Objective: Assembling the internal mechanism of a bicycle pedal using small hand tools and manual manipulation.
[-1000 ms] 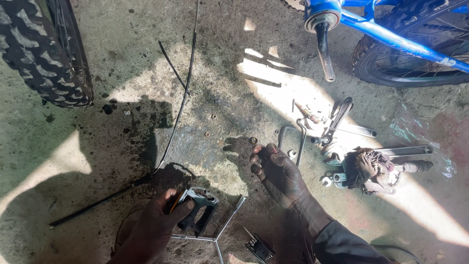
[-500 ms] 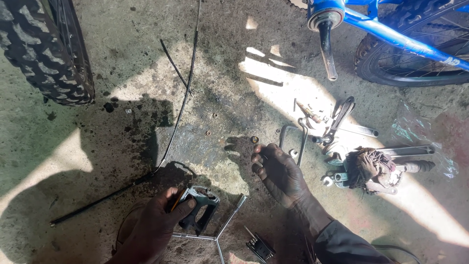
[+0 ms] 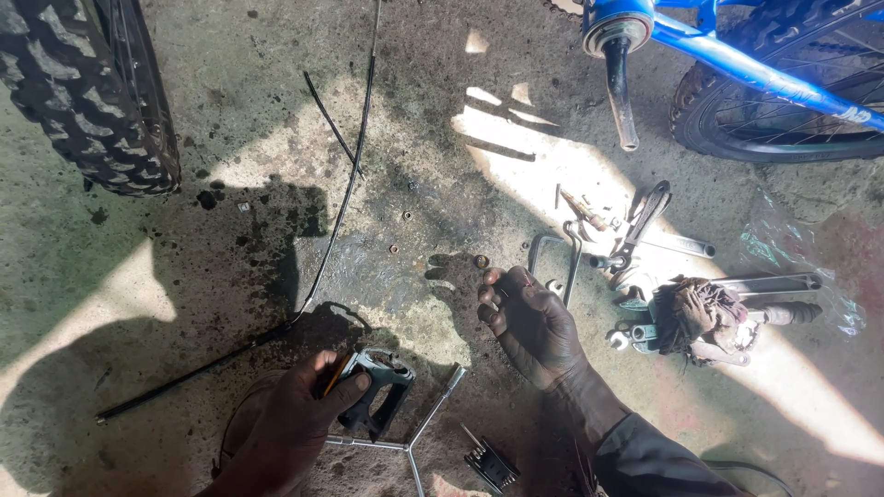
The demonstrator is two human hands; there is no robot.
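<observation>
Two hands are low in my view, both over a stained concrete floor (image 3: pixel 230 110). My left hand (image 3: pixel 290 423) is closed around a black bicycle pedal (image 3: pixel 378 403) at the near edge, thumb lying over its top and the other fingers (image 3: pixel 318 382) wrapped round its left end, with a thin yellowish stick pinched along them. The pedal sticks out to the right of that hand, tilted, and it rests just above a three-armed metal wrench (image 3: pixel 419 433) lying on the floor. My right hand (image 3: pixel 534 322) holds nothing; its fingers (image 3: pixel 493 294) are loosely spread and curled downward, hovering near the floor to the right of the pedal and well apart from it. Just beyond those fingertips lie a small ring (image 3: pixel 480 261) and a bent metal bracket (image 3: pixel 552 262). Farther right sits a heap of tools (image 3: pixel 645 230) and a dark rag (image 3: pixel 695 308). A long black cable (image 3: pixel 345 193) runs from the far edge down toward the left hand. A knobby tyre (image 3: pixel 87 92) fills the far left, and a blue bicycle frame (image 3: pixel 737 60) with its crank arm (image 3: pixel 619 92) the far right.
</observation>
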